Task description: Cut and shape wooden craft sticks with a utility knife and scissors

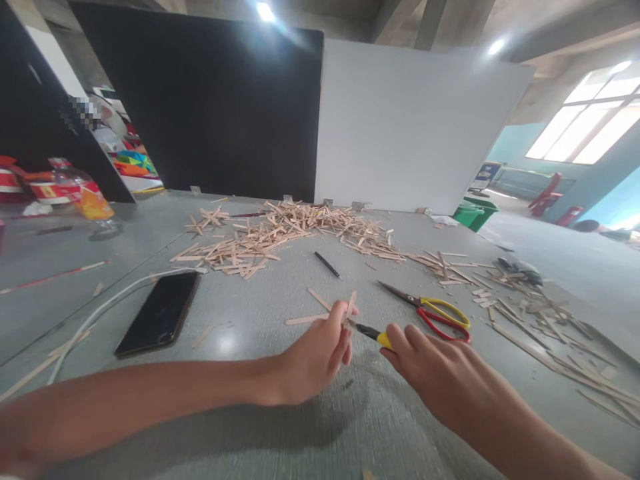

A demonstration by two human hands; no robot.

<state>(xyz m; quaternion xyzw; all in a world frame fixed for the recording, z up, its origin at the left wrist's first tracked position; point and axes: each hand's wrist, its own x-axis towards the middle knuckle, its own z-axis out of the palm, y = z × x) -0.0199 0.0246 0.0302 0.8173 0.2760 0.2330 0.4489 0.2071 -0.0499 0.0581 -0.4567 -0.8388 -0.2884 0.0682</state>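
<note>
The grey tabletop (200, 443) carries everything, and across its far half spreads a heap of flat wooden sticks (287, 223), dry-looking and loosely crossed. Over the near part reach two bare hands: the right hand (430, 363) is curled around a tool, and the left hand (313, 360) pinches a small piece between thumb and fingers. To the right lie scissors (423, 305) with one red and one yellow handle, in neither hand's grasp. The right hand's tool is a pair of pliers (370, 331), probably moderately heavy and rigid; its yellow sleeve should grip well, so the handle is the place to hold it. Its tip sits at the lower part of the wooden strip (352, 303) in the left hand; whether the jaws bite is too small to tell. That strip, above the tabletop, looks feather-light, stiff yet brittle, apt to split along its grain, and best pinched by its flat faces close to the tool.
</note>
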